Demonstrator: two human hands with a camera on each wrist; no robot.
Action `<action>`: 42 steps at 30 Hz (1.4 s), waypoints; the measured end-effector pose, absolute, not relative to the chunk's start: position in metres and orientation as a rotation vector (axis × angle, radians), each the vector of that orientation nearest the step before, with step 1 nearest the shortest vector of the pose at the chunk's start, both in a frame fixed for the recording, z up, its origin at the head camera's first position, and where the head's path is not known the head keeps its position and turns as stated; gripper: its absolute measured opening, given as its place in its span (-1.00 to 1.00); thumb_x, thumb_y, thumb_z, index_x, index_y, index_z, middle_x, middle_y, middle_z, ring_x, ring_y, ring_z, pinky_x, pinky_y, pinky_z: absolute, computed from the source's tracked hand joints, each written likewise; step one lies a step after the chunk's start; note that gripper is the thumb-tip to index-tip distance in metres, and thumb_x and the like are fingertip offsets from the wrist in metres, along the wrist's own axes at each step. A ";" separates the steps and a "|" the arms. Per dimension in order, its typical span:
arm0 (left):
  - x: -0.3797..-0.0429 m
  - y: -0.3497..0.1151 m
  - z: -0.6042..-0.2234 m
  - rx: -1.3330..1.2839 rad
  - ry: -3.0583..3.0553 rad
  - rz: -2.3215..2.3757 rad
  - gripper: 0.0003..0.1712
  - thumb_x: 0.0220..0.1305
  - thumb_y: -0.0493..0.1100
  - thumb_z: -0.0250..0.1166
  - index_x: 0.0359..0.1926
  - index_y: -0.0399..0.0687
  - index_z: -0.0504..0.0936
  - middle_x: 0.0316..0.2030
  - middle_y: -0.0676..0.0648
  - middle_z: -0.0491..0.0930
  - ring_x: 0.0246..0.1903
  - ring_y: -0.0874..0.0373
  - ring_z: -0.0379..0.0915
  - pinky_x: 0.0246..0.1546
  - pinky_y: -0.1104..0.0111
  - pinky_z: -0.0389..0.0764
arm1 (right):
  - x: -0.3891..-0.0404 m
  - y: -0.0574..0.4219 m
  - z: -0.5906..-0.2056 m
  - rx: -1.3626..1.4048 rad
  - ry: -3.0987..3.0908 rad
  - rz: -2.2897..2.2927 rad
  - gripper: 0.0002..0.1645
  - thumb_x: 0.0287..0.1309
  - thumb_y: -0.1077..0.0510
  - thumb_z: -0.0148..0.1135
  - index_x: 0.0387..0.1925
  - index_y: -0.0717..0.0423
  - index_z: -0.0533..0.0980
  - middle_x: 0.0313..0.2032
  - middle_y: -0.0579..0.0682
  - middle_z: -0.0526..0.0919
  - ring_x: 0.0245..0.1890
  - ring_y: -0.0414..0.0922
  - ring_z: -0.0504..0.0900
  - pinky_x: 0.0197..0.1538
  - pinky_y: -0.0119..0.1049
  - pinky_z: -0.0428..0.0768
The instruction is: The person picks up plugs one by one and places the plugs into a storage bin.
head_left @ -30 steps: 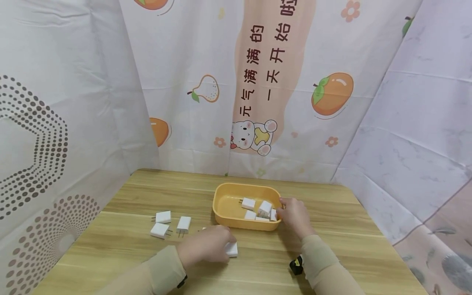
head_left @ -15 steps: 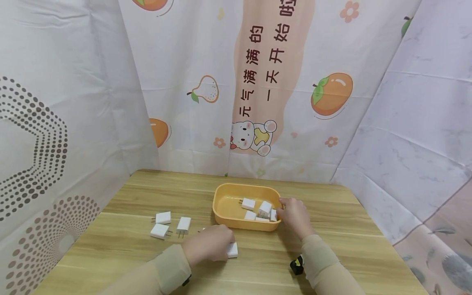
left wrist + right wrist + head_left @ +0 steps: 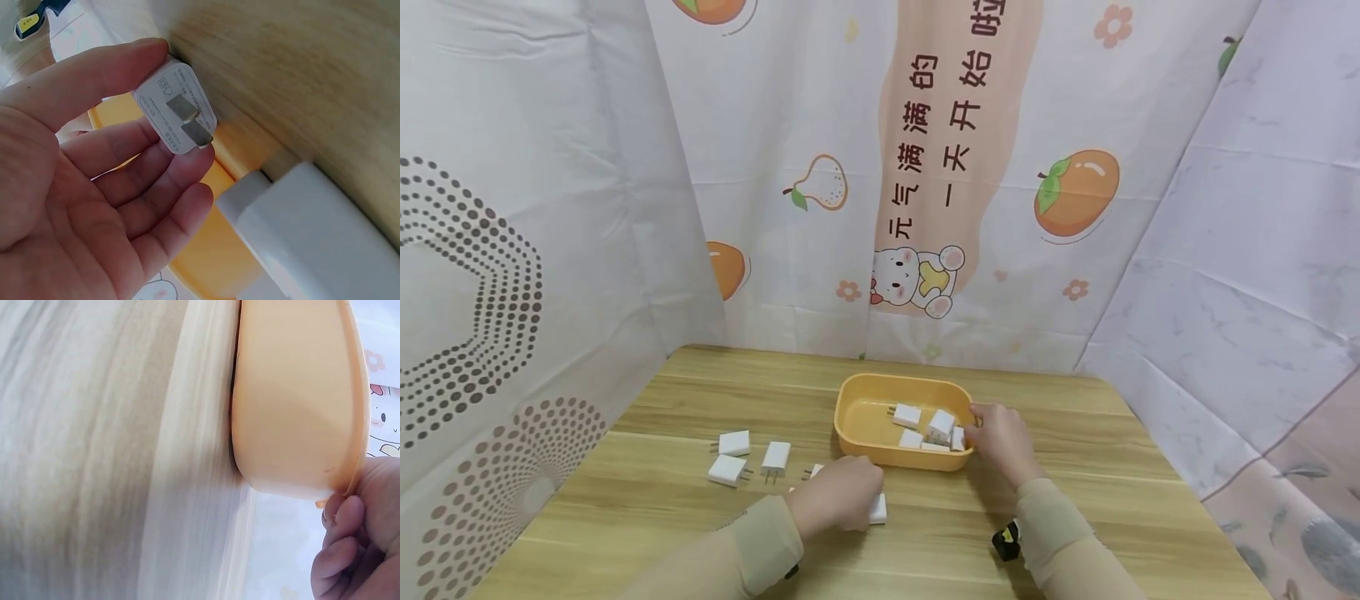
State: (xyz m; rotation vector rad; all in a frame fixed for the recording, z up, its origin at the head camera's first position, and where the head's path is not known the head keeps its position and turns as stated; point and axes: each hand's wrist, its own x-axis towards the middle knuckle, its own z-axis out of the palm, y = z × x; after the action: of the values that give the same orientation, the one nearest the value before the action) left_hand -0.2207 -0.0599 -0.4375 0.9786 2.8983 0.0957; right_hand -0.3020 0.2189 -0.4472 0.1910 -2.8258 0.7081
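Observation:
My left hand (image 3: pixel 837 495) is low over the table in front of the yellow bin. Its thumb and fingers pinch a white charger plug (image 3: pixel 155 111), whose two metal prongs face the left wrist camera. Whether that plug touches the wood is unclear. Another white plug (image 3: pixel 319 231) lies close beside it in the left wrist view. At the bin's right end, my right hand (image 3: pixel 1003 443) grips the rim of the yellow bin (image 3: pixel 868 452); the right wrist view shows curled fingers (image 3: pixel 347 515) at that rim. Several white plugs (image 3: pixel 907 416) lie inside the bin.
Left of my left hand, several loose plugs (image 3: pixel 727 470) lie on the wooden table (image 3: pixel 1120 467), one partly hidden by the hand. A black object with a yellow label (image 3: pixel 1006 542) is by my right wrist. Printed curtains (image 3: pixel 775 275) enclose the back and sides.
My left hand has shifted slightly to the right, staying around the charger plug. My right hand and the bin have hardly moved.

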 end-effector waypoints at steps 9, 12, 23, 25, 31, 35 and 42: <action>-0.220 -0.060 -0.433 0.954 2.882 0.112 -0.69 -0.17 -0.30 0.52 -0.63 0.06 0.50 -0.66 0.14 0.40 -0.66 0.24 0.30 -0.68 0.40 0.37 | -0.299 0.220 -0.451 0.167 -2.785 0.748 -0.47 0.12 0.17 0.21 0.15 0.18 0.64 -0.07 0.13 0.74 -0.75 -0.16 0.21 -0.63 -0.25 0.25; -0.220 -0.061 -0.433 0.935 2.872 0.108 -0.71 -0.17 -0.29 0.52 -0.61 0.06 0.53 -0.64 0.13 0.41 -0.65 0.24 0.32 -0.69 0.40 0.38 | -0.301 0.220 -0.452 0.174 -2.789 0.790 -0.49 0.18 0.15 0.16 0.17 0.17 0.63 -0.31 0.07 0.73 -0.77 -0.19 0.19 -0.66 -0.28 0.24; -0.223 -0.062 -0.433 0.993 2.832 0.151 -0.76 -0.13 -0.18 0.60 -0.43 0.07 0.69 -0.57 0.17 0.46 -0.57 0.29 0.37 -0.57 0.41 0.44 | -0.307 0.225 -0.450 0.169 -2.831 0.979 -0.48 0.19 0.20 0.16 0.19 0.25 0.60 -0.12 0.12 0.75 -0.78 -0.22 0.25 -0.66 -0.35 0.34; -0.223 -0.062 -0.431 1.021 2.816 0.189 -0.78 -0.10 -0.19 0.59 -0.39 0.05 0.71 -0.56 0.18 0.46 -0.56 0.31 0.37 -0.54 0.43 0.44 | -0.307 0.226 -0.450 0.171 -2.836 0.991 -0.48 0.20 0.20 0.17 0.19 0.25 0.59 -0.22 0.08 0.76 -0.77 -0.21 0.30 -0.65 -0.33 0.37; -0.224 -0.067 -0.419 1.113 2.812 0.376 -0.79 -0.05 -0.24 0.53 -0.32 0.04 0.74 -0.50 0.23 0.53 -0.53 0.35 0.40 -0.49 0.46 0.46 | -0.308 0.228 -0.451 0.183 -2.835 1.009 -0.48 0.23 0.19 0.18 0.21 0.25 0.58 -0.33 0.00 0.73 -0.79 -0.21 0.28 -0.67 -0.34 0.37; -0.225 -0.072 -0.411 1.101 2.829 0.479 -0.71 0.06 -0.15 0.54 -0.13 0.03 0.77 -0.32 0.18 0.61 -0.41 0.36 0.42 -0.40 0.47 0.50 | -0.308 0.228 -0.453 0.181 -2.836 1.006 -0.48 0.22 0.20 0.18 0.21 0.25 0.58 -0.39 -0.02 0.72 -0.80 -0.22 0.23 -0.68 -0.34 0.35; -0.227 -0.082 -0.396 1.126 2.897 0.564 -0.50 0.18 -0.11 0.49 0.14 -0.14 0.69 -0.07 -0.04 0.65 -0.26 0.30 0.49 -0.32 0.49 0.55 | -0.307 0.226 -0.451 0.170 -2.833 1.017 -0.49 0.22 0.22 0.20 0.21 0.26 0.58 -0.52 -0.06 0.66 -0.80 -0.21 0.26 -0.68 -0.32 0.37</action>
State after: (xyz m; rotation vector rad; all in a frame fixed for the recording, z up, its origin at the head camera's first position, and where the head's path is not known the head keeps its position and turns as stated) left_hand -0.2270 -0.0824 -0.3963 1.1263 2.8973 0.5644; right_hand -0.3065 0.2261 -0.4514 0.1699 -2.8329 1.0167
